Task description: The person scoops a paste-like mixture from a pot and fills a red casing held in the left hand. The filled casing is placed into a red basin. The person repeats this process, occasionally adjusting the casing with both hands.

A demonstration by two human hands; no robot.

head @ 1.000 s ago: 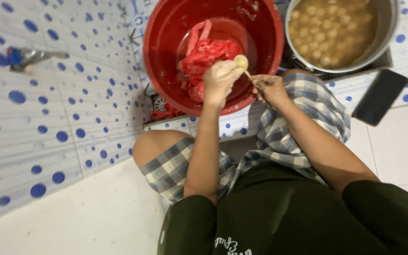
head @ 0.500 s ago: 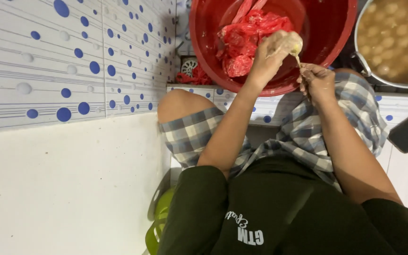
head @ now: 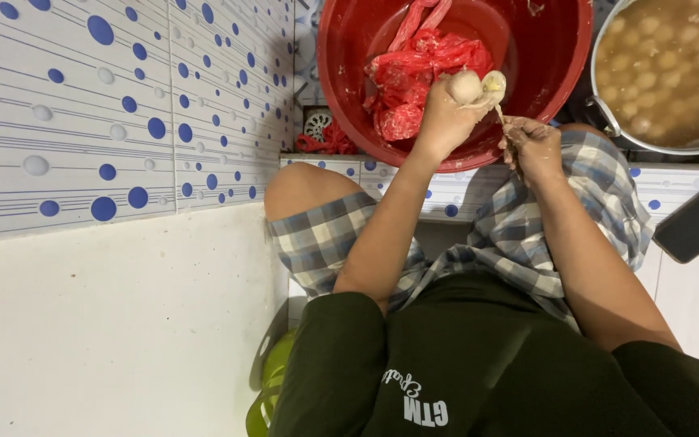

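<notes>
Left hand (head: 446, 113), clenched around soft pale paste, squeezes a rounded ball (head: 467, 85) out between thumb and forefinger, above the rim of the red basin (head: 341, 48). Right hand (head: 531, 146), closed on a thin handle, holds a spoon (head: 493, 82) whose bowl touches the ball's side. Red plastic bags (head: 422, 73) lie crumpled inside the basin. A metal pot (head: 665, 73) to the right holds many similar balls in cloudy liquid. The ball appears light, wet, sticky and easily deformed; judging by its sheen, pinching would likely flatten it, so it is best taken from beneath with the spoon's bowl. Both hands work over the checked shorts (head: 479, 243).
</notes>
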